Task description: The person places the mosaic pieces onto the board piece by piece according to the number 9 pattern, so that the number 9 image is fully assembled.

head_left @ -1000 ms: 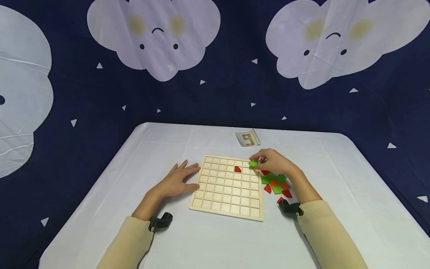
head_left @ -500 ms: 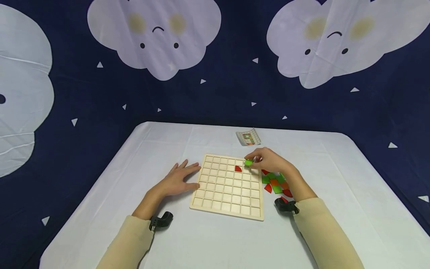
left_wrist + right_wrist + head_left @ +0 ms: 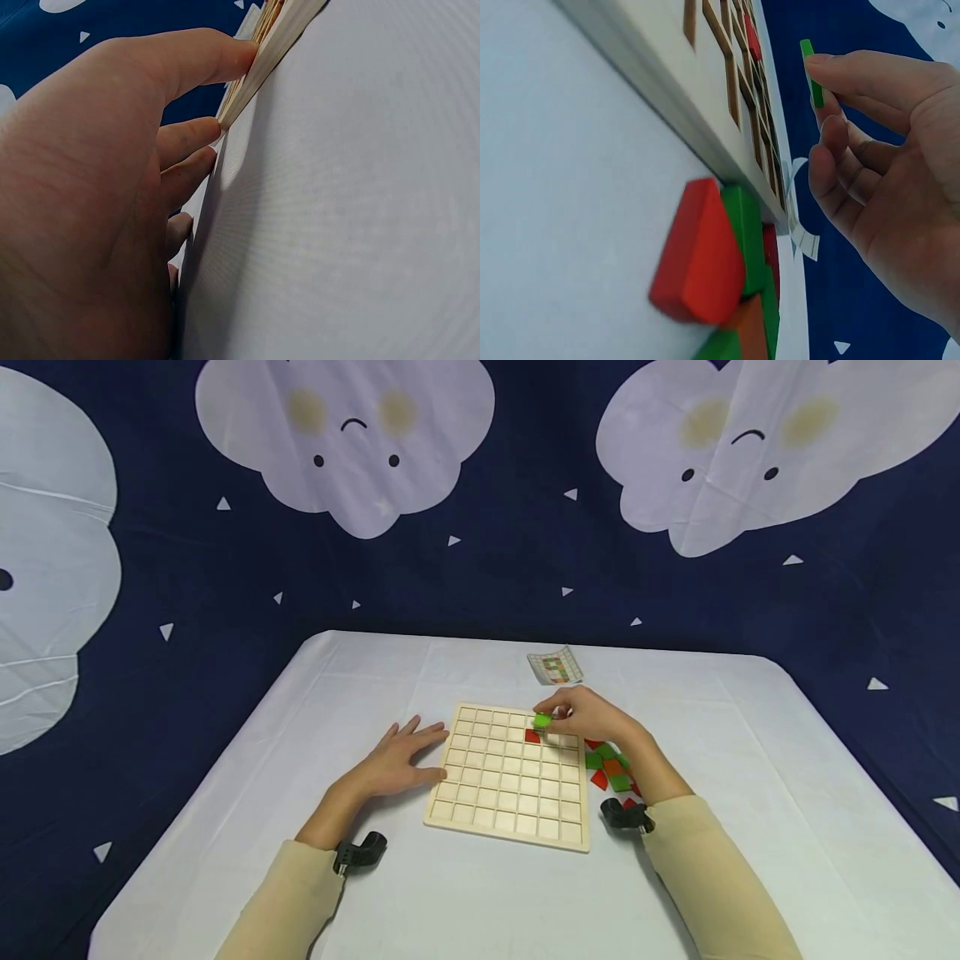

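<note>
A pale wooden grid board lies on the white table. One red quarter-round piece sits in a cell in its second row from the back. Above the board's back edge, close to that red piece, my right hand pinches a green square tile between thumb and finger, held off the board in the right wrist view. My left hand has its fingers spread, the thumb and a fingertip touching the board's left edge; the left wrist view shows the same contact against the wooden side.
Several loose red, green and orange pieces lie in a cluster right of the board, partly hidden by my right arm. Behind the board is a small curled paper card printed with a coloured grid pattern. A dark blue cloth with clouds hangs behind the table.
My right hand has moved left along the board's back edge with the green square tile, from the right corner to near the red piece. The left hand has stayed in place.
</note>
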The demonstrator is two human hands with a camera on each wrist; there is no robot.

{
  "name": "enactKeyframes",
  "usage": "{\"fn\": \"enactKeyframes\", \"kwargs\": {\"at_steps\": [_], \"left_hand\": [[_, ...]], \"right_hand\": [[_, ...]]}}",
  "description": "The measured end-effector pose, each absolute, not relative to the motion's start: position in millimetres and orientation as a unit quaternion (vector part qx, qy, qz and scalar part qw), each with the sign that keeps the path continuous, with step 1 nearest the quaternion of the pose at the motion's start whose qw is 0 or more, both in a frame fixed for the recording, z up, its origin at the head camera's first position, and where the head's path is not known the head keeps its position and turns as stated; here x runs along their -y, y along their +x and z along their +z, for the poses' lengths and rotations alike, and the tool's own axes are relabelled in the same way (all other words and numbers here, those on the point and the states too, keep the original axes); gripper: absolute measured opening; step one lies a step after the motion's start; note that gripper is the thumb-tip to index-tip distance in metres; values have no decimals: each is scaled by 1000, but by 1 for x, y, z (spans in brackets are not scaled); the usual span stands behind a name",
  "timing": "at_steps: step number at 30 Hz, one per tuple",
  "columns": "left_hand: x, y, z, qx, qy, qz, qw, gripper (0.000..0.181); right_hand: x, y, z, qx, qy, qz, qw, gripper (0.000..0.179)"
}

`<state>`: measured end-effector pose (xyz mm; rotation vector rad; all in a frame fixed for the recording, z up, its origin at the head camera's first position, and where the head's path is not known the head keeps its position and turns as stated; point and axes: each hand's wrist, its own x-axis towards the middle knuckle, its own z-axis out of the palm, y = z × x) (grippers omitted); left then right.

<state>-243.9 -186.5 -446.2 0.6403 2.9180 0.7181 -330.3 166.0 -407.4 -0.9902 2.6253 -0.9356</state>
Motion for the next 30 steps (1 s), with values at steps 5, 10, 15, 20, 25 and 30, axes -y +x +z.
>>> {"fn": "enactKeyframes", "kwargs": {"at_steps": [5,10,15,20,25,30], "left_hand": [[186,-245,-446,-949,210,233,31,72],[187,-245,-446,-949,211,230,31,72],[187,-245,-445,-949,211,231,30,72],[186,-244,-445,-950,207,231,32,72],[186,-243,-446,-951,203,233,37,73],[186,-243,-446,-951,202,232,31,72]], "right_hand": [[-160,-331,-407,-881,-339,-317,91,37],[-154,-332,-407,-879,-342,-319,97,36],[-147,-332,-406,-879,-338,-319,110,34],[-137,-330,-407,-885,-334,-302,123,35],[-130,-328,-410,-891,-326,-289,129,36],[-126,-329,-411,-889,-328,-291,132,36]]}}
